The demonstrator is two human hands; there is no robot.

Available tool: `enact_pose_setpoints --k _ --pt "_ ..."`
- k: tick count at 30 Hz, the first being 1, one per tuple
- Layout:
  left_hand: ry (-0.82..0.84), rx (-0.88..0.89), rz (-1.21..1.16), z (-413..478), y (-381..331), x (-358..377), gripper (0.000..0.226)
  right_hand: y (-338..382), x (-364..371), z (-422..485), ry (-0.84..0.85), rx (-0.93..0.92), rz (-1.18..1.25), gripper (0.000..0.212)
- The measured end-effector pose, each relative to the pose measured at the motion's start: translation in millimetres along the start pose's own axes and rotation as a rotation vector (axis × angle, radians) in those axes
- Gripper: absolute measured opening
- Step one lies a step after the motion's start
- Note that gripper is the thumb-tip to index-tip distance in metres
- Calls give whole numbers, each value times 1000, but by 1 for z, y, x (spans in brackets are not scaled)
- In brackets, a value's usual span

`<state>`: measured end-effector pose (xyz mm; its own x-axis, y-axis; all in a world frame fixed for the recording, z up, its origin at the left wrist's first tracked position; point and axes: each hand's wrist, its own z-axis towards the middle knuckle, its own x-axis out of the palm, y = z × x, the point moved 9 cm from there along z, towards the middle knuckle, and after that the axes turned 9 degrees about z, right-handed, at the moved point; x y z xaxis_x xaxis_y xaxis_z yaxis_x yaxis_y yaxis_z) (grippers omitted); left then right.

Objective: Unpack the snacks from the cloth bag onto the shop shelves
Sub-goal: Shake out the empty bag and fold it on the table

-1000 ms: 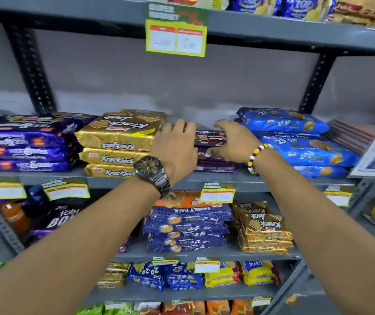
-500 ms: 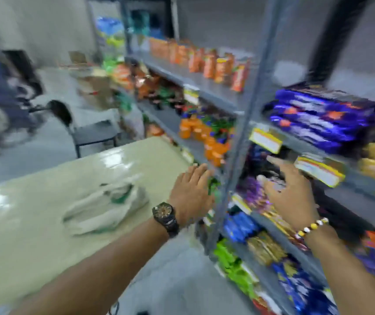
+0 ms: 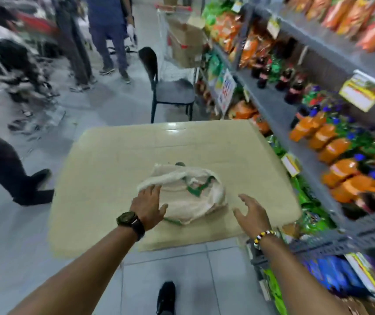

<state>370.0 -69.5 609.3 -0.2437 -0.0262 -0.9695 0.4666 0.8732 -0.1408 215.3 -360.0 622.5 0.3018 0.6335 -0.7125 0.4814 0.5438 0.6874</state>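
Holding left hand (image 3: pixel 149 206), released, at 9 o'clock edge of cloth bag (image 3: pixel 188 196) on table (image 3: pixel 113 160); contents hidden. Hovering right hand (image 3: pixel 252 212), released, at 4 o'clock. Flanking at 3 o'clock: shelves (image 3: pixel 270 103).

Folds of the cloth bag (image 3: pixel 191 196) are hiding its inside, and the left hand (image 3: pixel 149 209) is covering its near-left edge. Motion blur is smearing the packets (image 3: pixel 334 151) on the shelves (image 3: pixel 270 105), making the price tags (image 3: pixel 361 93) unreadable. The top edge is cutting off the people (image 3: pixel 108 26) standing beyond.
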Motion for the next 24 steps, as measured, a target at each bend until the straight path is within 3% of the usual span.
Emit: enact_pose_setpoints --k 6,10,16,20,24 --pt "132 -99 -15 69 65 40 70 -12 83 52 73 216 -34 32" --pt "183 -101 -13 115 88 68 63 -37 121 73 61 359 -51 38" --pt "318 -178 -20 150 115 105 56 -64 136 83 -11 506 -19 29" --pt "312 -182 -45 164 125 112 28 -65 130 93 -49 495 -24 35" --pt "259 -206 -101 171 126 102 27 -59 113 100 -72 495 4 28"
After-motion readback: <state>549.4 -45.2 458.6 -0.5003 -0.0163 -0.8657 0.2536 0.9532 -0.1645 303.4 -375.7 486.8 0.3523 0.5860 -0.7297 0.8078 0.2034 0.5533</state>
